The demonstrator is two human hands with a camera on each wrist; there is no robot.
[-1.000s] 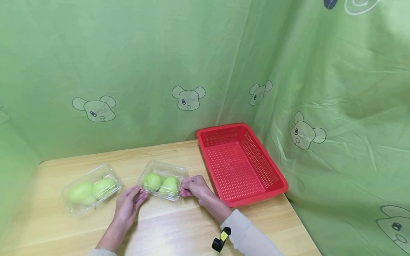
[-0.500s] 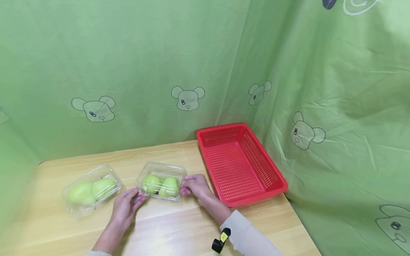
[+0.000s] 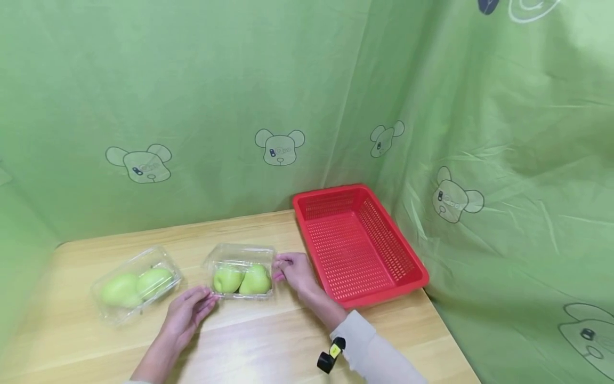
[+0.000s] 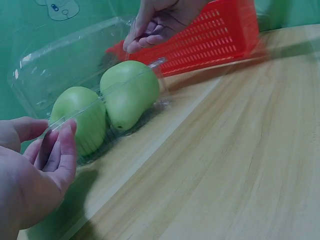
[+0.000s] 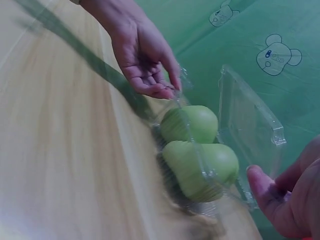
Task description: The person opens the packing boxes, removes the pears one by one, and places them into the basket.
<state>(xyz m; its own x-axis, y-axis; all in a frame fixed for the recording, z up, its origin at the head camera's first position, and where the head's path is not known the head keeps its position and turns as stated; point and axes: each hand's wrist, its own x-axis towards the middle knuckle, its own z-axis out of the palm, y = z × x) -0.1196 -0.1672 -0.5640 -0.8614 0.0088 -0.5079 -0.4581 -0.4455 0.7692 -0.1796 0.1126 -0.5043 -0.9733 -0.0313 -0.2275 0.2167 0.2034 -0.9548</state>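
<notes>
In the head view, the left hand (image 3: pixel 187 312) reaches in from the lower left, pinching the near left corner of a clear plastic clamshell (image 3: pixel 240 296); the right hand (image 3: pixel 296 272) bends in from the right, pinching the side of its raised lid (image 3: pixel 244 252). The clamshell sits on the surface (image 3: pixel 240 341), left of the red basket (image 3: pixel 342 256), long axis left to right, opening toward the person. Left wrist view: the rim runs between left thumb and curled fingers. Right wrist view: the lid leans back behind two green pears (image 5: pixel 222 165)
</notes>
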